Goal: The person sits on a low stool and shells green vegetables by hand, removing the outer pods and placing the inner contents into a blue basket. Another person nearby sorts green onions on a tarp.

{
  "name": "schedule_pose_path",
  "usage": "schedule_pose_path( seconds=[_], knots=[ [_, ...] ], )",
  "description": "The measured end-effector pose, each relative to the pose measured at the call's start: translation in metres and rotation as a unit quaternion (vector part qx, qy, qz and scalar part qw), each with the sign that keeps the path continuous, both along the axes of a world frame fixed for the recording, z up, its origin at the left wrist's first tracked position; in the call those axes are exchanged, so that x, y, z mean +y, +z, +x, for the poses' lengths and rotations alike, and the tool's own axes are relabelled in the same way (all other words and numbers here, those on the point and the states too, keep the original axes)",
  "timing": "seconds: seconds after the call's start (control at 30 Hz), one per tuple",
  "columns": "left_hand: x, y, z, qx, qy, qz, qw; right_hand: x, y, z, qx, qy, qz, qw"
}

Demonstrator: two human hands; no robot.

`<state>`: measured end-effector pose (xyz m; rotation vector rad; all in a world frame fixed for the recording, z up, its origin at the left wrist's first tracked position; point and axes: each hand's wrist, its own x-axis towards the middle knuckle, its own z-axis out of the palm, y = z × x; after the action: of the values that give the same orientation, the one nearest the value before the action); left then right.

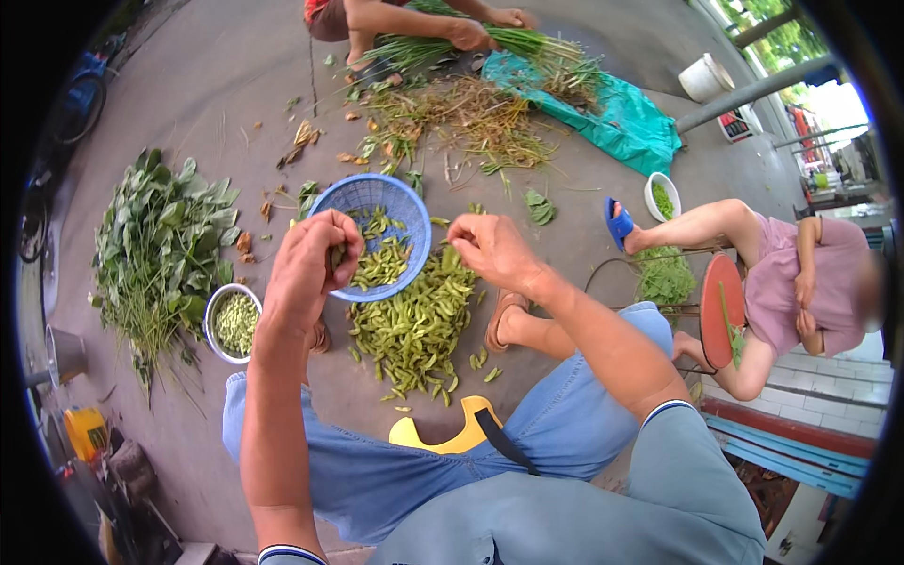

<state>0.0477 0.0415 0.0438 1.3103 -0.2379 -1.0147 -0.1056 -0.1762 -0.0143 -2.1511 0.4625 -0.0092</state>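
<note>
My left hand point(314, 258) is curled over the left side of a blue plastic mesh basket point(421, 236). Something greenish, likely bean pods, shows between its fingers. My right hand point(494, 251) hovers right of the basket, thumb and fingertips drawn together; whether they pinch anything is unclear. Green bean pods point(381, 265) lie inside the basket. Below and beside it, a heap of plump green pods point(413, 339) spreads on the floor between my feet. Shelled pale green beans point(236, 323) fill much of a metal bowl point(210, 332), left of my left forearm.
Leafy cut stalks point(155, 247) are piled at left. Ahead, a crouching person's hands point(487, 32) hold long green stems near a teal sheet point(607, 134) and dry trimmings point(466, 120). Another person point(791, 282) sits at right by a red stool point(723, 311) and a white bowl point(662, 198).
</note>
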Motion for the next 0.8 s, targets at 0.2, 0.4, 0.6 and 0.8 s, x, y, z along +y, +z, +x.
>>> schedule_pose_path(
  seconds=[0.2,0.4,0.6,0.8],
  knots=[
    [0.007,0.012,0.007,0.033,0.104,-0.052,0.993,-0.009,-0.143,-0.025,0.211,0.207,-0.134,0.946],
    [0.027,0.01,0.012,0.049,0.168,-0.057,0.983,-0.021,-0.187,0.001,0.131,0.128,-0.076,0.98],
    [0.05,0.013,0.014,0.07,0.246,-0.052,0.965,-0.015,-0.233,0.075,0.111,0.031,-0.064,0.991],
    [0.051,0.012,0.014,0.078,0.302,-0.001,0.95,0.017,-0.325,0.126,0.106,-0.026,-0.124,0.986]
  ],
)
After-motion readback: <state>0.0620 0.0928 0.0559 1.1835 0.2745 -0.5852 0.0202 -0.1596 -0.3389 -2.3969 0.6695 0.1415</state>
